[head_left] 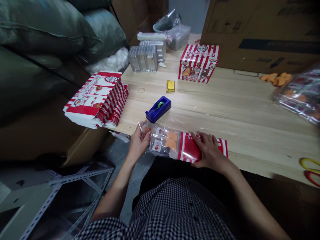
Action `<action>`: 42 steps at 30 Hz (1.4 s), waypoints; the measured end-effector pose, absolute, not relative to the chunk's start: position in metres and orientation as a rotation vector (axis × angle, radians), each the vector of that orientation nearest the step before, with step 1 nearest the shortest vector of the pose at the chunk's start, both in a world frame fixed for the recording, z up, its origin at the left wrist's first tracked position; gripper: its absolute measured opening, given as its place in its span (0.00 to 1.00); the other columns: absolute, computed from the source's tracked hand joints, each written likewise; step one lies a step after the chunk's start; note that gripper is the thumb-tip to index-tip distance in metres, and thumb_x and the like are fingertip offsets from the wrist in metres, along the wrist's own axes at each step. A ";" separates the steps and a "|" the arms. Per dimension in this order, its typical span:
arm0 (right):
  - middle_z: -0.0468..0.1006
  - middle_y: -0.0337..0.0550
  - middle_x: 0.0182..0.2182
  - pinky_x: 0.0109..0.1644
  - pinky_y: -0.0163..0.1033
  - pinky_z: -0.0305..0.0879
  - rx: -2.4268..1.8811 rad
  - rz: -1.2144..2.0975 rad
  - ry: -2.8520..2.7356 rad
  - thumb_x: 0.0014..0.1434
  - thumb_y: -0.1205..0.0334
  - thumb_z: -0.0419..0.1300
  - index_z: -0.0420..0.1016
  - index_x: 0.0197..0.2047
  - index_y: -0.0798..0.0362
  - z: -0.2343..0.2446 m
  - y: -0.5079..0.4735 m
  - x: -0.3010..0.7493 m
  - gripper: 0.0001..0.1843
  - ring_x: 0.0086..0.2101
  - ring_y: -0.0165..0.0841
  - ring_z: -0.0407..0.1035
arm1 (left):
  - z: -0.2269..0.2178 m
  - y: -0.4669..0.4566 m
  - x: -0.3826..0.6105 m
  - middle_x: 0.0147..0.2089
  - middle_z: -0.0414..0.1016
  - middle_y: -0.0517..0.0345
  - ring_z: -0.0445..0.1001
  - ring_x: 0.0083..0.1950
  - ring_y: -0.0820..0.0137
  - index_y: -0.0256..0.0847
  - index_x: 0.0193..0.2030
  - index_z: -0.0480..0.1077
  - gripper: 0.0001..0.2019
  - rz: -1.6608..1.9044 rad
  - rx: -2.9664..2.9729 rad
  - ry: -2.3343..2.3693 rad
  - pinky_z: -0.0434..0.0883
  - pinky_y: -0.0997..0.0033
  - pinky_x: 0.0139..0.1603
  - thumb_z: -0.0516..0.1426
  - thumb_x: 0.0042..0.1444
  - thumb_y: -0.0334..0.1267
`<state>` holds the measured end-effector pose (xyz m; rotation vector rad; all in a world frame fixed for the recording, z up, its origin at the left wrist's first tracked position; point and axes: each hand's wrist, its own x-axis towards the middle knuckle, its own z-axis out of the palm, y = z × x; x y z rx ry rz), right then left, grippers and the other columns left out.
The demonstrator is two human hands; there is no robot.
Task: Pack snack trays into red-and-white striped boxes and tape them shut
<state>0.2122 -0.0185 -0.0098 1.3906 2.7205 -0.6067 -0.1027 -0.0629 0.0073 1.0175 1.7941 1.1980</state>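
Note:
A clear plastic bag (163,142) with small orange and red toy pieces lies at the table's near edge, part way inside a red-and-white striped box (221,146). My left hand (138,142) grips the bag's left end with closed fingers. My right hand (208,151) presses down on the striped box, fingers curled over its open end. A blue tape dispenser (158,109) sits just beyond the bag.
A stack of flat striped cartons (97,98) overhangs the table's left edge. An assembled striped box (198,62), a small yellow packet (170,85), clear plastic trays (146,56) and a rubber band (141,90) lie farther back. Bagged toys (300,93) rest at right; scissors handles (311,168) at near right.

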 end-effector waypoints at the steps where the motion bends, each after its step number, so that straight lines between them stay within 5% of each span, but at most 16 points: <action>1: 0.54 0.66 0.66 0.70 0.71 0.34 1.408 -0.595 2.719 0.41 0.47 0.73 0.30 0.77 0.46 -0.010 -0.019 0.212 0.73 0.68 0.65 0.46 | 0.005 -0.065 -0.098 0.36 0.77 0.59 0.75 0.33 0.67 0.42 0.63 0.67 0.29 1.201 1.050 1.807 0.73 0.69 0.40 0.62 0.53 0.33; 7: 0.54 0.65 0.66 0.69 0.73 0.35 1.446 -0.545 2.753 0.44 0.51 0.72 0.36 0.77 0.50 -0.010 -0.023 0.214 0.67 0.67 0.65 0.48 | -0.001 -0.072 -0.086 0.44 0.78 0.56 0.77 0.39 0.68 0.42 0.60 0.69 0.25 1.310 1.092 1.776 0.74 0.71 0.42 0.63 0.55 0.36; 16: 0.55 0.65 0.66 0.70 0.72 0.35 1.400 -0.550 2.813 0.44 0.53 0.72 0.38 0.77 0.51 -0.012 -0.022 0.221 0.66 0.68 0.64 0.47 | 0.001 -0.057 -0.093 0.44 0.81 0.54 0.79 0.33 0.69 0.38 0.53 0.70 0.30 1.248 0.609 1.334 0.77 0.71 0.33 0.72 0.44 0.43; 26: 0.53 0.68 0.66 0.70 0.73 0.33 1.468 -0.504 2.787 0.45 0.54 0.71 0.39 0.77 0.51 -0.015 -0.017 0.226 0.65 0.68 0.64 0.47 | -0.031 -0.067 -0.046 0.42 0.79 0.57 0.77 0.30 0.71 0.42 0.56 0.65 0.26 1.337 0.654 1.417 0.76 0.70 0.32 0.66 0.54 0.47; 42: 0.53 0.66 0.66 0.71 0.70 0.32 1.423 -0.512 2.846 0.44 0.51 0.72 0.41 0.77 0.50 -0.020 -0.011 0.221 0.65 0.69 0.61 0.46 | -0.033 -0.048 -0.040 0.47 0.80 0.52 0.79 0.45 0.64 0.42 0.58 0.67 0.23 1.197 0.932 1.545 0.76 0.64 0.48 0.63 0.57 0.42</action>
